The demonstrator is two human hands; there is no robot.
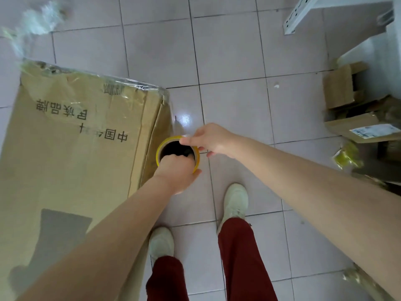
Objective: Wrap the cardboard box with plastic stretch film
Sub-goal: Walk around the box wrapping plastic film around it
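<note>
**Tiled floor [234, 51], a large cardboard box [71, 153] and a yellow-rimmed roll [161, 146] in my two hands**

Pale glossy tiles filled the view as I looked straight down past my arms to my white shoes [236, 198] and red trousers. The cardboard box took up the left side, printed with dark characters. Clear stretch film [97, 78], wrinkled and shiny, covered its far edge and corner.

At the right edge stood a small open box [338, 88] with its flaps up. Its inside was dark, and I could not tell what it held. A second small box with a white label [373, 130] lay nearer me. A white metal rack [303, 16] leaned in from the top right. A blurred wad of clear plastic [41, 20] lay at the top left.

The roll was just beside the big box's near corner. My left hand [175, 171] gripped it from below, with the fingers curled down into the dark core and the thumb outside the rim. My right hand [211, 139] reached in from the right, with thumb and forefinger pinched together at the roll's far rim and the other fingers loosely bent. Whether that pinch held a film end, I could not tell.
</note>
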